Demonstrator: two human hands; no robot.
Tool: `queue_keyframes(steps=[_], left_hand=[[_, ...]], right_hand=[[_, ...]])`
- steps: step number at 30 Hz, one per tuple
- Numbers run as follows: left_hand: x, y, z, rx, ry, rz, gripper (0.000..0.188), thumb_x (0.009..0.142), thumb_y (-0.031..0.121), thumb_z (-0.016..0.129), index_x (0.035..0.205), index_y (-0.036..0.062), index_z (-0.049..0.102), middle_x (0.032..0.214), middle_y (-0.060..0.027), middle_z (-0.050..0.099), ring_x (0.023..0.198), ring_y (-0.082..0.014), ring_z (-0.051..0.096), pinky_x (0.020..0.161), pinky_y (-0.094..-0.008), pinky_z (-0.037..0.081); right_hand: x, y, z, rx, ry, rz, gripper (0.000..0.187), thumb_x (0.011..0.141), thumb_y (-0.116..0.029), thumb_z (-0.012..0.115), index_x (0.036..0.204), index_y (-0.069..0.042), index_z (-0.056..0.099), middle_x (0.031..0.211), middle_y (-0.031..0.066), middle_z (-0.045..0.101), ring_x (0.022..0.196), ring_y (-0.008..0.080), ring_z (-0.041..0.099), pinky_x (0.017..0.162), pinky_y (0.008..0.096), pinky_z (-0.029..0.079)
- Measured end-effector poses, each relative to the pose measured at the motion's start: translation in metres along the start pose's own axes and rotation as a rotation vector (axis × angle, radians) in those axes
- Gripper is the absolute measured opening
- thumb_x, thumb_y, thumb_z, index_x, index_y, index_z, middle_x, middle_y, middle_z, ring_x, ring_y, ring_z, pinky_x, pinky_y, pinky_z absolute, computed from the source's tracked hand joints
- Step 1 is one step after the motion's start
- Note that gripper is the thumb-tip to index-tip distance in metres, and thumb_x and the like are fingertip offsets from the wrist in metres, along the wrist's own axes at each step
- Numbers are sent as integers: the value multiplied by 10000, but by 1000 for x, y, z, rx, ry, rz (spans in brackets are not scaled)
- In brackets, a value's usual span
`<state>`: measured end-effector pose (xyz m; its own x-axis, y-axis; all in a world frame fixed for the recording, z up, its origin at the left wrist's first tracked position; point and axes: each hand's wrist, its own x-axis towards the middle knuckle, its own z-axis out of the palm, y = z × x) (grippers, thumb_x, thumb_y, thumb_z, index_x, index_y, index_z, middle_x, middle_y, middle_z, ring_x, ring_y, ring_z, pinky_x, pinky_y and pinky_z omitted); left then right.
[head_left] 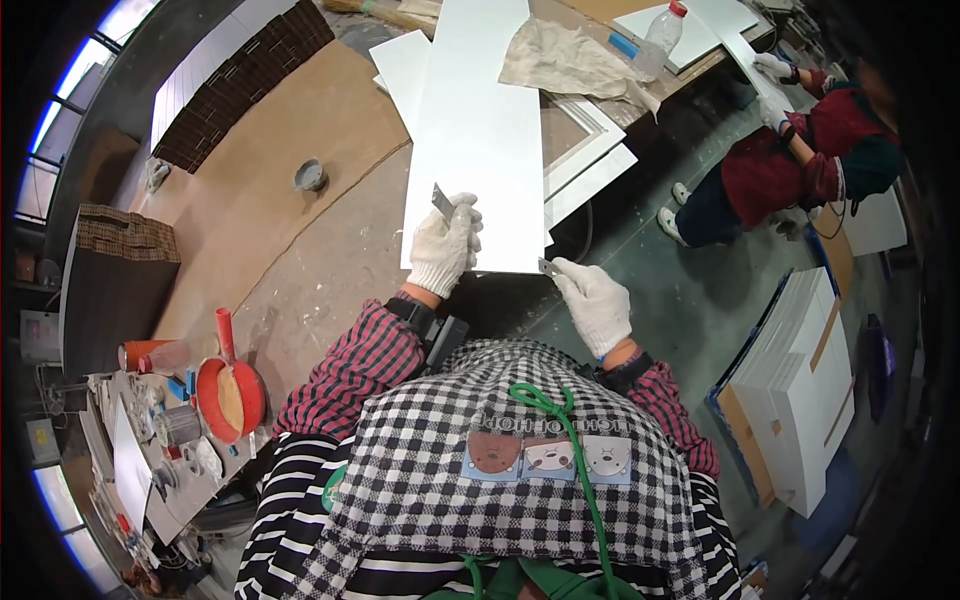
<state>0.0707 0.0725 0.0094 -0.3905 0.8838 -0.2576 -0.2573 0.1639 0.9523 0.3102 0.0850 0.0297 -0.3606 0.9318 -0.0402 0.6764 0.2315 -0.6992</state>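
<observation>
A long white board lies in front of me, its near end over the table's edge. My left hand, in a white knit glove, rests on the board's near left part. Its fingers are closed round a flat grey scraper, the blade sticking up. My right hand, gloved too, is at the near right corner. Thumb and fingers pinch a small dark flat blade, whose tip is at the board's corner; most of it is hidden by the glove.
More white panels lie under the board. A cloth and a plastic bottle are at the far right. A red pan and a grey cup stand left. A co-worker stands far right, near stacked panels.
</observation>
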Motion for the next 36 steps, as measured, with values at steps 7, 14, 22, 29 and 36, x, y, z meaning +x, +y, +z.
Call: queue_keyframes(steps=[7,14,22,29,36], left_hand=[[-3,4,4,8,16,-21,353,1039,243,557,1291,-4,576,939,-90,640,602,-86,564,448,-217,457],[-5,7,4,-10,27,-20,313,1035,221,560,1261,8,608,905,-63,636,593,-79,555,448,-221,454],[-3,5,3,-6,14,-26,338,1039,231,561,1283,-1,584,928,-81,637,596,-82,559,442,-213,453],[-3,4,2,-6,-5,-22,383,1044,269,558,1297,-17,569,963,-109,641,602,-87,566,451,-206,459],[-3,4,1,31,-5,-11,391,1045,271,554,1304,-22,565,962,-111,643,600,-86,566,451,-209,459]], right_hand=[[-19,17,9,-18,-254,-129,292,960,-328,601,1197,-195,705,992,80,720,936,284,683,811,376,546],[-9,13,-10,393,-114,375,356,967,-272,651,1275,-95,682,869,44,689,725,116,645,733,278,520],[-3,17,7,131,14,88,333,977,-315,625,1260,-149,688,913,85,701,813,212,679,761,323,523],[-1,6,5,64,-4,116,324,976,-352,600,1234,-181,697,923,100,701,860,262,683,781,360,525],[-1,11,13,-149,93,-78,276,973,-357,601,1178,-205,707,880,92,688,812,293,677,719,398,532]])
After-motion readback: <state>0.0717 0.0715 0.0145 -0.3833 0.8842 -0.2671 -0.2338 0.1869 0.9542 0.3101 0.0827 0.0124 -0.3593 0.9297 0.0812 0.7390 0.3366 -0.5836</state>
